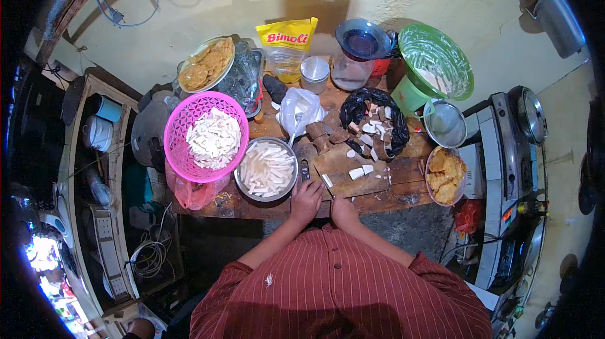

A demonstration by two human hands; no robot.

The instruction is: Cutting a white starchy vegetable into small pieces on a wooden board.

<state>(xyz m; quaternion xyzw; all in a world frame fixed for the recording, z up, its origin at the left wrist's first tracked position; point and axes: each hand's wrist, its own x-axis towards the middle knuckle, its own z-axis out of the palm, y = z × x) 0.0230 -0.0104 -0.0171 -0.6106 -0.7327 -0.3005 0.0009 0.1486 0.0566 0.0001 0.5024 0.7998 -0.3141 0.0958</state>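
My right hand [345, 212] grips a knife [324, 180] by its handle, the blade angled away over a worn wooden cutting board [340, 188]. Beside the blade, my left hand [306, 201] rests at the board's left edge; whether its fingers pinch anything is unclear. A cut white root piece [327, 180], probably cassava, lies against the knife. Further right on the board are more white chunks [361, 172]. A dark utensil handle [305, 170] lies just beyond my left fingers. To the left, a metal bowl [239, 187] holds white sticks [267, 169] in cloudy liquid.
A pink plastic basket [174, 150] of white sticks stands left. Brown peelings fill a black plastic bag [403, 126] behind the board. Beyond are a clear plastic bag [298, 108], an oil pouch [286, 50] and a green basin [465, 74]. Fried food [445, 176] sits right.
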